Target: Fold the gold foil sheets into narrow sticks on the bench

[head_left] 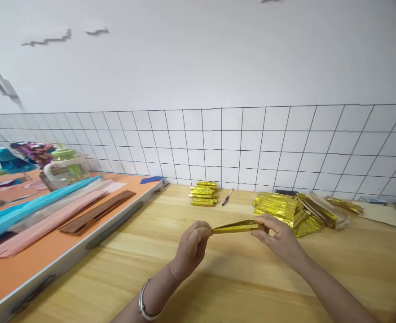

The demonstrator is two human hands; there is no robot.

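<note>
Head view, lower centre of the frame: the left hand (pixel 191 249) and the right hand (pixel 279 237) each pinch one end of a folded gold foil strip (pixel 235 227), held level just above the wooden table (pixel 238 278). Farther back, centre, lies a small stack of folded gold strips (pixel 204 194) with a pen (pixel 227 197) just beside it. Right of centre sits a pile of gold foil sheets (pixel 285 208), backed by the wire grid panel (pixel 218 143).

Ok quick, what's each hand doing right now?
Left hand: closed, pinching one end of the gold foil strip.
Right hand: closed, pinching its other end.
</note>
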